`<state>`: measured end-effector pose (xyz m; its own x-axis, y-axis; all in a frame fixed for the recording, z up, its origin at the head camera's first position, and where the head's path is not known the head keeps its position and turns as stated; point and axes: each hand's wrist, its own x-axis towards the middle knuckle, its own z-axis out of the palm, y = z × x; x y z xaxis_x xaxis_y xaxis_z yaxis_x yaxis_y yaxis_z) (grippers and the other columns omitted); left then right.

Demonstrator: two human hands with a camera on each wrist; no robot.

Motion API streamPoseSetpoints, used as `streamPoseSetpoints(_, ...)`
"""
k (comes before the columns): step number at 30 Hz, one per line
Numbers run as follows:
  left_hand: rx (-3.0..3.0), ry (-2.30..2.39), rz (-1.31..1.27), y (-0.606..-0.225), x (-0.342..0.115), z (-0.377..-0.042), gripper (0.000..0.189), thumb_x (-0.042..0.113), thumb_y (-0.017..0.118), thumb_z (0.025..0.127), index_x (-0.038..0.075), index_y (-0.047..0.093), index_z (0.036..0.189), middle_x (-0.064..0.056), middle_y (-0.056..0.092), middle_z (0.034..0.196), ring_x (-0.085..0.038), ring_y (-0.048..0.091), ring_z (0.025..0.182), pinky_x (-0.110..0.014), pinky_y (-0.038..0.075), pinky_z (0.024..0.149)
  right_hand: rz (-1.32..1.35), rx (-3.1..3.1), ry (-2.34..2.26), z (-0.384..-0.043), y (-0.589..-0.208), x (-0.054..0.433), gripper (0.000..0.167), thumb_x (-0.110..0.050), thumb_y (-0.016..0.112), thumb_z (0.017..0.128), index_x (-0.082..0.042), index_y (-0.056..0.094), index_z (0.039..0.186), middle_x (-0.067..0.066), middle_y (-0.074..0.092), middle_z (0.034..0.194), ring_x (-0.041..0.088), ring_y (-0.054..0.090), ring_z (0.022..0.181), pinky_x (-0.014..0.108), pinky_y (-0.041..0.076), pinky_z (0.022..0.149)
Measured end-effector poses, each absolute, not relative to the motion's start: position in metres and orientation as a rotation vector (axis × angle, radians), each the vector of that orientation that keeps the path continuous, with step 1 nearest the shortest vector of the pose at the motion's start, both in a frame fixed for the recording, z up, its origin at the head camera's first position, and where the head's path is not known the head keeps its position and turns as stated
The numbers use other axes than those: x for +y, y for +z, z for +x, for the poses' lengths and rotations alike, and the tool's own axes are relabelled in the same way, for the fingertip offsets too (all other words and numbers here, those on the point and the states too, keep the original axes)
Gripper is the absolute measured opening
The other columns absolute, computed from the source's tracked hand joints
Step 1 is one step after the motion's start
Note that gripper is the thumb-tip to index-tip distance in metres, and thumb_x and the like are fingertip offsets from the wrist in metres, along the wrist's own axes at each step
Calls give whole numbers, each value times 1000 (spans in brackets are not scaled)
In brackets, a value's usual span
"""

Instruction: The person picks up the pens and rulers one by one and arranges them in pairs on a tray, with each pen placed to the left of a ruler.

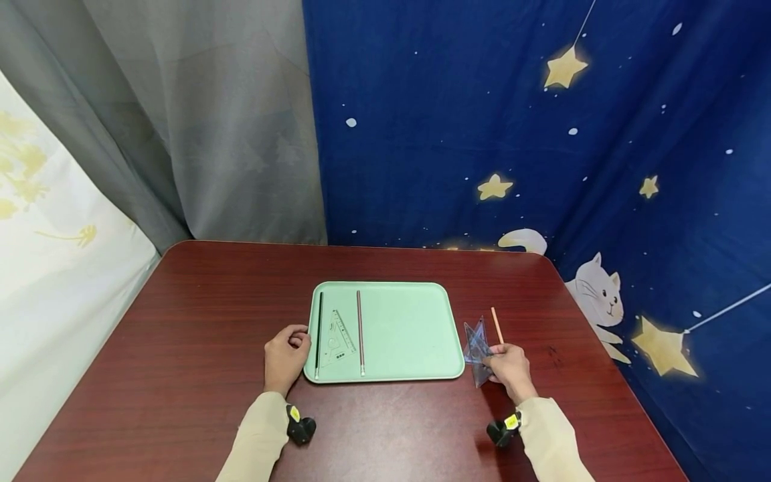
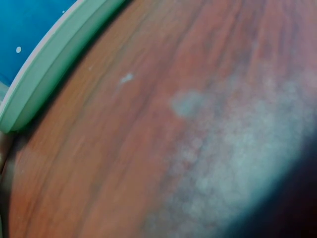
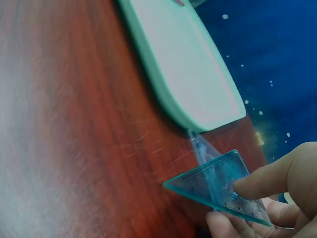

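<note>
My right hand (image 1: 510,368) pinches overlapping clear bluish set squares (image 3: 218,186) between thumb and fingers, just off the tray's right edge. Their points fan out in different directions. A plain wood-coloured pencil (image 1: 496,325) sticks out beyond that hand, its lower end hidden behind the fingers. On the left, my left hand (image 1: 286,356) rests at the rim of the pale green tray (image 1: 409,335), fingers loosely curled. In the tray lie a dark pencil (image 1: 319,335), a clear set square (image 1: 338,338) and a red pencil (image 1: 361,333), spaced side by side.
The tray stands on a dark red-brown wooden table (image 1: 181,321). Behind the table hang a grey curtain (image 1: 241,134) and a blue curtain (image 1: 421,134) with stars; a white cloth (image 1: 54,268) hangs at the left.
</note>
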<state>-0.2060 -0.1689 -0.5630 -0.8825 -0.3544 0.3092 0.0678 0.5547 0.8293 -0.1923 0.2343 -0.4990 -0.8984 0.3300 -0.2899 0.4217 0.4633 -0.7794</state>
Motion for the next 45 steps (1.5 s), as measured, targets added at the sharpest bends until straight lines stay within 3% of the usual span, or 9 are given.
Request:
streamPoseSetpoints(11,-2354,-1277,237,-564,-172,-207,12,6,67,81,7,72,92,-3,67,76,-4,53,63,-14,43,59,653,2349,-1714,-197,-495,235,33,4,49,86,15,51,116,10,64,81,9,61,67,24,55,61)
streamPoseSetpoints(21,-2347,-1282,227,-563,-172,-206,12,6,66,81,6,72,91,-3,67,75,-3,53,63,-15,43,59,624,2269,-1792,-199,-485,234,38,0,50,89,15,47,124,8,63,81,9,61,68,22,54,62)
streamPoseSetpoints(45,-2355,-1278,230,-564,-170,-206,12,6,66,82,7,72,92,-3,66,74,-5,53,63,-18,44,60,539,2225,-1888,-202,-477,217,38,3,44,92,17,44,128,7,59,88,9,61,71,22,54,64)
